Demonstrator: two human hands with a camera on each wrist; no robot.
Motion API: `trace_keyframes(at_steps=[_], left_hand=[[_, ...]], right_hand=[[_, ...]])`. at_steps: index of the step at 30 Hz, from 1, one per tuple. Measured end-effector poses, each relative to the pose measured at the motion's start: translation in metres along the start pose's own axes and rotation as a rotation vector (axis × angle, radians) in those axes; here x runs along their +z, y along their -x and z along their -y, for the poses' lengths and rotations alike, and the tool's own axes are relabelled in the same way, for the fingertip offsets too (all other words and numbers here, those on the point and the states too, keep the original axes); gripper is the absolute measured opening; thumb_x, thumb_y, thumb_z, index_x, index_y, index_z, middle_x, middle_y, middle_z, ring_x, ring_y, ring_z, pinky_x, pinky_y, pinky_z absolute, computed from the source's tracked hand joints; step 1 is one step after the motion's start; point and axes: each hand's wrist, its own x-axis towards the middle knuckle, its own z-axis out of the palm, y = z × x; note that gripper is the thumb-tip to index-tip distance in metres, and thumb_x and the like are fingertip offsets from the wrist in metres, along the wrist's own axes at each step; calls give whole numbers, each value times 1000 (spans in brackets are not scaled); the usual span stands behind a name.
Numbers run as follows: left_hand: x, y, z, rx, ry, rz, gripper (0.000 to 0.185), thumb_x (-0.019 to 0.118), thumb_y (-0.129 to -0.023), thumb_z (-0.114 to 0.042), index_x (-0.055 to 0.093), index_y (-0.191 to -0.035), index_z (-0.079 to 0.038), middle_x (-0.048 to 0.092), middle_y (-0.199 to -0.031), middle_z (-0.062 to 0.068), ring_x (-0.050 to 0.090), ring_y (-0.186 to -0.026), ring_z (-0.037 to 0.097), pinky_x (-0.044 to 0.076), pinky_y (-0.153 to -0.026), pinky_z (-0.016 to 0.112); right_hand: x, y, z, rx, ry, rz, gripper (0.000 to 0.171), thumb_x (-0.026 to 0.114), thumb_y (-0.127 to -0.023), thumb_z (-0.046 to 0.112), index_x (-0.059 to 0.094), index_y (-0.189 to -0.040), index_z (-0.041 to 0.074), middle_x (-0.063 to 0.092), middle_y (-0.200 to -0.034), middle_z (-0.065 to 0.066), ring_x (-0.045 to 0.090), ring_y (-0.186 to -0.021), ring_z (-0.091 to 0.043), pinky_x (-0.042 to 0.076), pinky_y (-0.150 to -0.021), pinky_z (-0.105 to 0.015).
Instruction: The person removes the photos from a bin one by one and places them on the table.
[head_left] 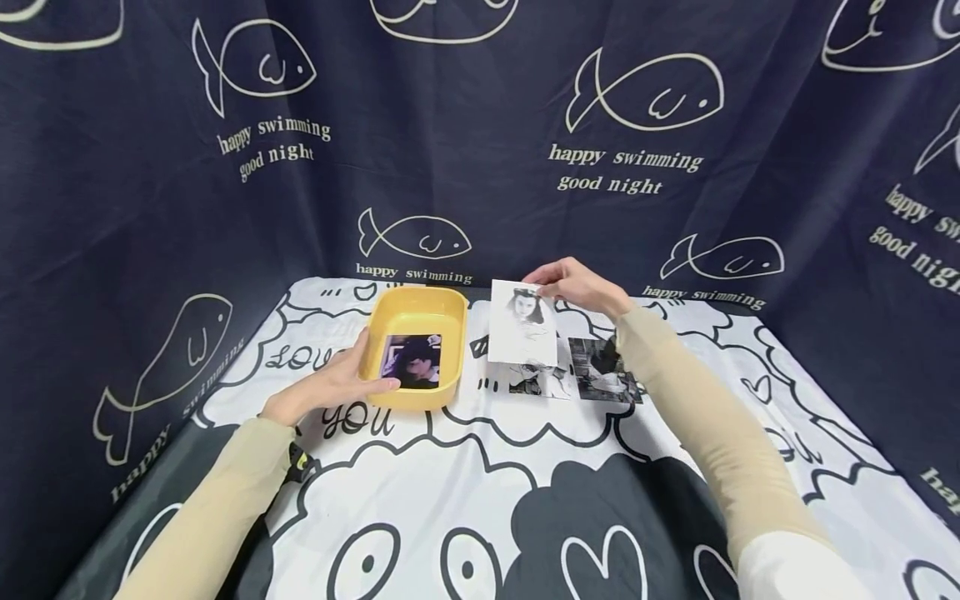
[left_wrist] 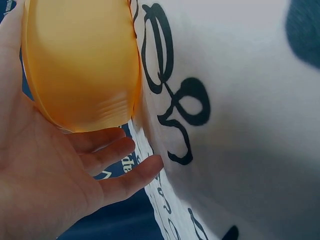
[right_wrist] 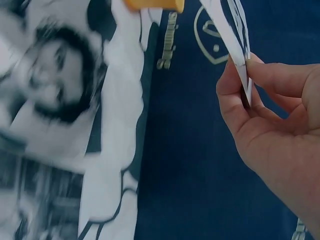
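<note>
Pinching thin b/w photo card (head_left: 517,343) w/ R fingers (right_wrist: 275,77), L fingers (left_wrist: 127,180) spread round smooth, rounded-rect. ylw tub (head_left: 420,401).

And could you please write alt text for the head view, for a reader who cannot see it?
A person's right hand pinches a pale portrait print above other prints on a patterned cloth, while the left hand holds a yellow tray with a photo inside.

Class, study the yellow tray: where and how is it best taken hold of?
Grip the yellow tray by its near left corner, probably coming from the left, thumb over the rim and fingers outside, as the left hand does. The raised wall offers an edge to clasp, and the prints on the cloth lie off its right side.
</note>
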Motion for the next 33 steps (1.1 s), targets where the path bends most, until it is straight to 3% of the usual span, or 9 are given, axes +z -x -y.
trace_keyframes(at_steps=[3, 11, 18, 25, 33], left_hand=[[0, 0, 1, 2, 0, -1, 111, 72, -82, -49, -2, -155, -13, 45, -143, 28, 47, -129, 42, 35, -107, 61], [3, 0, 0, 19, 4, 7, 111, 72, -82, -49, -3, -156, -12, 44, -144, 28, 46, -130, 43, 35, -107, 62], [2, 0, 0, 2, -13, -8, 111, 72, -81, -50, -1, -156, -12, 46, -143, 28, 47, -128, 43, 36, -107, 61], [2, -1, 1, 9, -13, -2, 111, 72, -82, -50, -1, -155, -10, 44, -143, 28, 46, -129, 44, 35, -107, 62], [1, 1, 0, 2, -10, 2, 112, 72, -82, -50, -3, -155, -10, 44, -143, 29, 46, -129, 45, 35, -107, 63]], right_hand=[[-14, 15, -16, 9, -21, 5, 31, 53, -94, -2, 60, -124, -6, 71, -104, -1, 61, -86, -8, 51, -75, -29], [-52, 61, -61, 113, -90, -32, 40, 53, -94, -2, 49, -132, -13, 70, -100, 8, 63, -88, -2, 54, -79, -22], [-82, 96, -97, 186, -89, -55, 43, 55, -94, 1, 46, -134, -11, 63, -98, 15, 56, -82, 0, 48, -71, -19], [-100, 121, -124, 234, -149, -75, 36, 54, -92, -5, 55, -128, -6, 65, -101, 14, 58, -86, -1, 52, -72, -20], [-109, 138, -141, 323, -82, -97, 44, 53, -91, -5, 46, -134, -13, 65, -97, 16, 59, -87, -1, 53, -76, -25]])
